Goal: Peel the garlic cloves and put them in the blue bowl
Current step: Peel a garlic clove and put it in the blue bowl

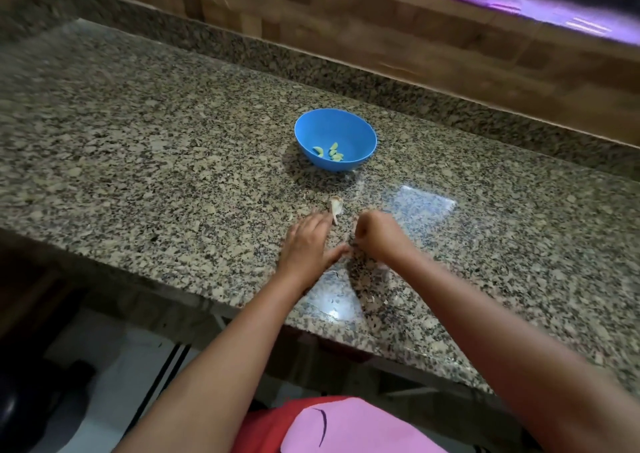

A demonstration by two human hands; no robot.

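A blue bowl (335, 139) stands on the granite counter (138, 148) and holds several peeled garlic cloves (329, 152). In front of it lies a pale scrap of garlic stem and skin (335, 207). My left hand (308, 241) lies flat on the counter with straight fingers, its fingertip touching that scrap. My right hand (375, 236) is curled into a fist just right of the scrap; blur hides whether anything is inside it.
Small bits of garlic skin (370, 299) lie on the counter near its front edge. A raised granite ledge and a wooden wall (415, 47) run behind the bowl. The counter's front edge drops to the floor below my arms.
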